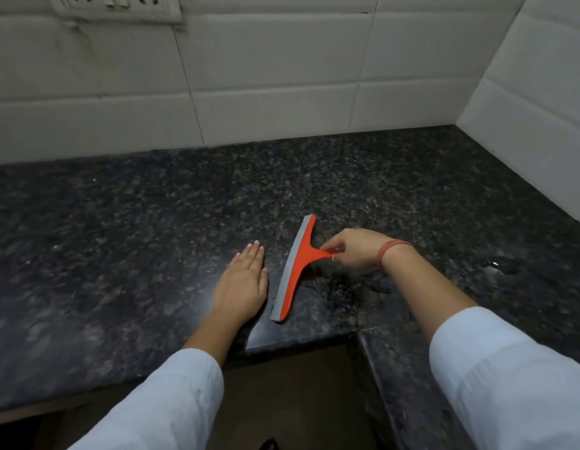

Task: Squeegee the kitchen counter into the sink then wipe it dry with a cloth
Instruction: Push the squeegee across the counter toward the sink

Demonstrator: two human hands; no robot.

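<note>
An orange squeegee (298,264) with a grey rubber blade lies on the dark speckled granite counter (152,222), its blade running from the front edge toward the back. My right hand (353,251) pinches the end of its handle with thumb and fingers. My left hand (243,280) rests flat on the counter just left of the blade, fingers together, holding nothing. A wet patch (347,284) shows right of the blade. No sink or cloth is in view.
White tiled walls (249,76) meet in a corner at the back right. A switch and socket plate (120,4) sits at the top left. A small puddle (496,267) lies at the right. The counter turns toward me at the right, with floor below.
</note>
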